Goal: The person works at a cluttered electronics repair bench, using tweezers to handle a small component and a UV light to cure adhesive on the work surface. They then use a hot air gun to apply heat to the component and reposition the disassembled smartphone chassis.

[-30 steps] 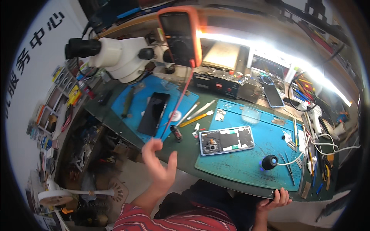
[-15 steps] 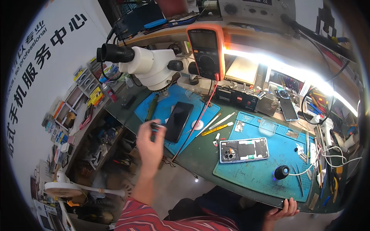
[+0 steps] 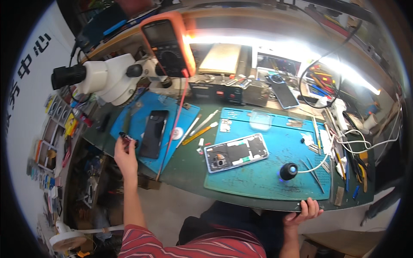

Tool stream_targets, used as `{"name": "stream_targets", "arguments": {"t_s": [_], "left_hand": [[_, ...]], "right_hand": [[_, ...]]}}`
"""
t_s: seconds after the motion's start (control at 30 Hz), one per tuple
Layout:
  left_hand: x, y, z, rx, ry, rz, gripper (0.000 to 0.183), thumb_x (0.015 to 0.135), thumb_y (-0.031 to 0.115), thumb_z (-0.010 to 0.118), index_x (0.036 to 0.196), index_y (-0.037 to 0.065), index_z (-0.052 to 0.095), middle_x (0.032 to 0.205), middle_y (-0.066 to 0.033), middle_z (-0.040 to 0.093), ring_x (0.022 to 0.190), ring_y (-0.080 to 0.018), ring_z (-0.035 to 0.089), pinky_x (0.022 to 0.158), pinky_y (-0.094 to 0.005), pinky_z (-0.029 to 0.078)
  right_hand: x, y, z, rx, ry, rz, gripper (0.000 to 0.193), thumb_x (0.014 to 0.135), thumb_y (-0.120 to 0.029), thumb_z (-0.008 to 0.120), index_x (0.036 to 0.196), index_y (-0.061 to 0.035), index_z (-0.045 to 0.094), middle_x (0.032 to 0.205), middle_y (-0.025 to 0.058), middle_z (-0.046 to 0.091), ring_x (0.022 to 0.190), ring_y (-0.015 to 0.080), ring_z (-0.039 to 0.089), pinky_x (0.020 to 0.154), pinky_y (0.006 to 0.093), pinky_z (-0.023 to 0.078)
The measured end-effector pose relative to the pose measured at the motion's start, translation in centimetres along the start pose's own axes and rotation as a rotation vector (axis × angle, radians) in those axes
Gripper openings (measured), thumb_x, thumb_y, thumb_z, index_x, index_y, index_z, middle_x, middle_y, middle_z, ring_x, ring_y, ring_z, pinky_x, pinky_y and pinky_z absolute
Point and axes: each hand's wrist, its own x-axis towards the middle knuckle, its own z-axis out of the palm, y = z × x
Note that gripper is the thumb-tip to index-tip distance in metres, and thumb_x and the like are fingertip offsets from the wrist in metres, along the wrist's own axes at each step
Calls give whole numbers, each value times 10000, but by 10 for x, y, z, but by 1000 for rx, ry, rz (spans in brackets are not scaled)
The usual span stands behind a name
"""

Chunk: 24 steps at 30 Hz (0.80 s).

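My left hand [image 3: 125, 160] is closed, pinching a small dark part [image 3: 126, 137] with a reddish tint; its kind is too blurred to make out. Just right of it, a black smartphone [image 3: 154, 134] lies on the left blue mat [image 3: 173, 112]. A dark green, pen-like tool [image 3: 126, 120] lies beyond my fingers. At the front edge of the workbench [image 3: 266, 203], my right hand [image 3: 304, 212] is closed round the edge. In front of it, an opened phone [image 3: 236, 152] with bared innards rests on the right blue mat [image 3: 258, 182], near a black round lamp-like device [image 3: 288, 171] with a white cable.
A microscope [image 3: 107, 81] overhangs the left mat. Beside it an orange multimeter [image 3: 168, 45] stands with its red lead [image 3: 174, 127] hanging across the bench. A yellow-handled brush [image 3: 200, 133], a clear box [image 3: 260, 120], tweezers [image 3: 313, 175] and pliers [image 3: 360, 165] lie about.
The view has turned right, so the bench sits further left in it. My left hand still pinches the dark part beside the black phone; my right hand stays at the bench edge.
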Motion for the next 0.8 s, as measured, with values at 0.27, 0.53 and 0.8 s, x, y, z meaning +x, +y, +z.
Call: {"name": "stream_targets", "arguments": {"t_s": [0.27, 0.53, 0.8], "left_hand": [[-10, 8, 3, -18, 107, 3, 610, 1000, 97, 760, 1540, -5, 496, 1280, -142, 655, 1163, -229, 667, 892, -348, 588], [-56, 63, -4, -16, 290, 539, 281, 1069, -14, 545, 1341, -79, 577, 1145, -112, 550, 936, -192, 564, 791, -319, 498], [0, 201, 114, -464, -137, 973, 200, 1004, -7, 601, 1175, -41, 700, 857, -86, 714, 689, -226, 651, 618, -330, 541]], "right_hand": [[-2, 0, -2, -24, -16, -12, 463, 1092, -490, 372, 1287, -125, 578, 1392, 118, 596, 1350, 328, 516, 1281, 554, 178], [26, -12, -41, 199, -230, 75, 293, 1037, -243, 491, 1263, -72, 567, 1361, 143, 578, 1272, 323, 553, 1236, 536, 269], [193, 3, -30, 679, -367, -188, 294, 996, -203, 689, 1217, -13, 644, 1104, 158, 703, 903, 309, 704, 783, 414, 580]]}}
